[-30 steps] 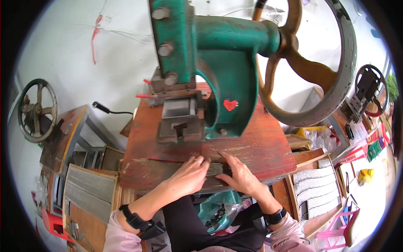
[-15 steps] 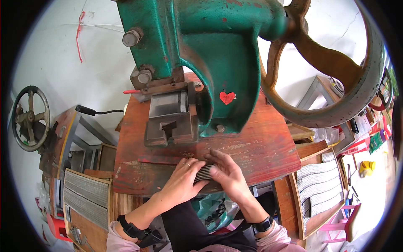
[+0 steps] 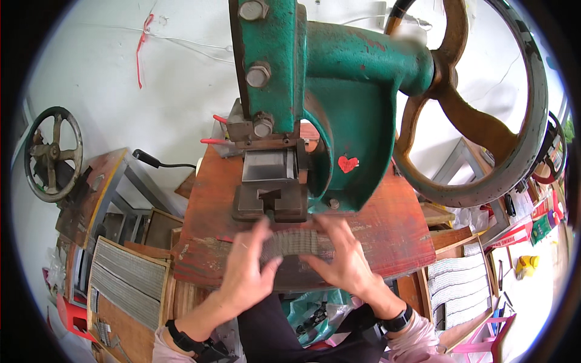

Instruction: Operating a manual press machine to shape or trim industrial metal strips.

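Wkshp, w/ green press [image 3: 363,121] & parts trays [image 3: 130,317].

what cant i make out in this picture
All in the head view:
Left hand: motion blur hides whether its fingertips touch the ribbed grey bundle.
Bundle's piece count: blurred, too fine.
Green press and its handwheel: tops cut off by upper edge.
Dark bits in green plastic bag: too small.

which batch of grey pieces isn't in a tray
The small batch between the left hand and right hand; the other batches lie in the left tray and right tray.
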Demonstrator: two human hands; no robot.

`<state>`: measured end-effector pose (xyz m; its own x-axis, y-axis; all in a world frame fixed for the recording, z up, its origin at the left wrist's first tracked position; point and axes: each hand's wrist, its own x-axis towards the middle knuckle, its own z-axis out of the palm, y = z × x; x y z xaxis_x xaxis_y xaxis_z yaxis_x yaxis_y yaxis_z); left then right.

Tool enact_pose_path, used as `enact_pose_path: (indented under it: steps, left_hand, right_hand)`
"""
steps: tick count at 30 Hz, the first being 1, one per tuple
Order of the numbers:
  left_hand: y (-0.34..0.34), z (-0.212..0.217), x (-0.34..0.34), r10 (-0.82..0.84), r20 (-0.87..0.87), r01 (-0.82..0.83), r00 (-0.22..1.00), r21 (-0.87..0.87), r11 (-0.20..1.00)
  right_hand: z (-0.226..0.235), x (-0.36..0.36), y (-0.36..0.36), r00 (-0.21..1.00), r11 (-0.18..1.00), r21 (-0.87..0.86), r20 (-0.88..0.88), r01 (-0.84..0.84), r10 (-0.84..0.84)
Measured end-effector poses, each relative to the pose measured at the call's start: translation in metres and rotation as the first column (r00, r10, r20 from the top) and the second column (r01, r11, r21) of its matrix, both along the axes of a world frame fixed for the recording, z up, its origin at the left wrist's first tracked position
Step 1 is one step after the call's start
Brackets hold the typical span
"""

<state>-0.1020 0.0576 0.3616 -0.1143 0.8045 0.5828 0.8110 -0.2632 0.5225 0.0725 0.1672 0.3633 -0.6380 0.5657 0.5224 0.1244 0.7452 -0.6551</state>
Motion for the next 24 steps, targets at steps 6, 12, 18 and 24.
enact_pose_path:
  steps: [6, 12, 18, 24]
  left_hand:
    - [0.081, 0.030, -0.071, 0.090, 0.473, -0.133, 0.877, 0.058, 0.990]
    - [0.121, 0.050, -0.099, 0.129, 0.189, -0.129, 0.973, -0.009, 0.992]
    - [0.071, 0.016, -0.129, 0.276, -0.040, -0.277, 0.960, -0.253, 0.927]
    - [-0.015, -0.031, -0.089, -0.094, -0.283, 0.037, 0.954, -0.201, 0.979]
  right_hand:
    - [0.036, -0.093, 0.037, 0.957, 0.963, -0.093, -0.120, 0.253, -0.263]
    - [0.023, -0.119, 0.083, 0.917, 0.911, 0.116, -0.113, 0.395, -0.383]
    - [0.026, -0.117, 0.088, 0.934, 0.947, -0.008, -0.163, 0.321, -0.318]
    - [0.023, -0.119, 0.086, 0.909, 0.911, 0.143, -0.225, 0.387, -0.351]
